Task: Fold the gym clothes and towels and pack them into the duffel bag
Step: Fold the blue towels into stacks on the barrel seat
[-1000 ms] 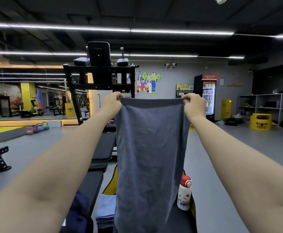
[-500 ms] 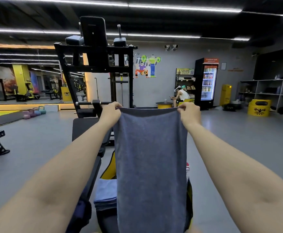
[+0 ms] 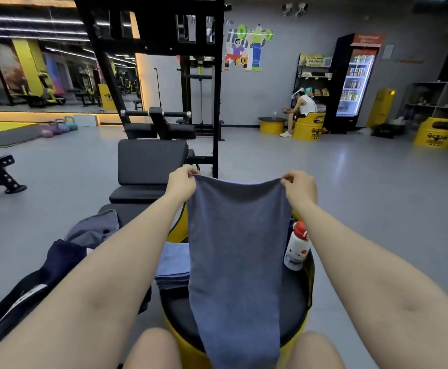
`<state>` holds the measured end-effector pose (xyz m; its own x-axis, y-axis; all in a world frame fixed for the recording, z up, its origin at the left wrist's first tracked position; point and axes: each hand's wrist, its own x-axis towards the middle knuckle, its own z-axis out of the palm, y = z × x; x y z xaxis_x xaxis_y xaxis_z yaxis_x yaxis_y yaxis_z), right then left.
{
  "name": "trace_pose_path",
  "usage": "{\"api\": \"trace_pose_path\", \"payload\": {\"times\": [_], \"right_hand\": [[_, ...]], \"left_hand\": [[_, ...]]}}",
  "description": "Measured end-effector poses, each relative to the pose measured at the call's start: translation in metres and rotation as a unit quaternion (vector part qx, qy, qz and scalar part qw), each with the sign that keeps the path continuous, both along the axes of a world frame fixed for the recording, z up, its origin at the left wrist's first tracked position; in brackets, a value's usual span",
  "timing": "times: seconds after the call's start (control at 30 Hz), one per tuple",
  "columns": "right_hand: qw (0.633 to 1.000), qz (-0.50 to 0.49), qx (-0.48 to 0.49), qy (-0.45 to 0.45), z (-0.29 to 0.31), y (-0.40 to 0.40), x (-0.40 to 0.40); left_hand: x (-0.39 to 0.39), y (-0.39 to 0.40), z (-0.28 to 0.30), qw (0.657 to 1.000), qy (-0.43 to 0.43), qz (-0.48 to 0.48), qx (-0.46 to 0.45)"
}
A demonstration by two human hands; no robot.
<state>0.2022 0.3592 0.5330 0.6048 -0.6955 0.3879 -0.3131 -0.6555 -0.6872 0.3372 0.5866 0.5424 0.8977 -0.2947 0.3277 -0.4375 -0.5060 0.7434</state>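
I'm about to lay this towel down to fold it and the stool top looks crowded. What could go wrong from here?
1. The hanging grey towel drapes close beside the water bottle; swinging it down might tip the bottle off the stool.
2. It could land on the folded blue towel and muss it.
3. The left hand and right hand pinch only the corners, so one could slip.

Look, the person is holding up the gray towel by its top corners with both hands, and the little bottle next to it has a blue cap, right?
Almost. The head view shows both hands, left and right, pinching the gray towel by its top corners, but the little bottle beside it has a red cap, not blue.
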Motion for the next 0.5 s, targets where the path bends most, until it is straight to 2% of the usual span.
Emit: {"api": "trace_pose_path", "payload": {"times": [0.27, 0.5], "right_hand": [[0.996, 0.026, 0.038, 0.073, -0.077, -0.003, 0.001], [0.984, 0.061, 0.079, 0.151, -0.157, 0.011, -0.018]], "left_hand": [[0.011, -0.004, -0.072, 0.997, 0.072, 0.003, 0.036], [-0.009, 0.002, -0.156, 0.985, 0.151, -0.036, 0.074]]}}
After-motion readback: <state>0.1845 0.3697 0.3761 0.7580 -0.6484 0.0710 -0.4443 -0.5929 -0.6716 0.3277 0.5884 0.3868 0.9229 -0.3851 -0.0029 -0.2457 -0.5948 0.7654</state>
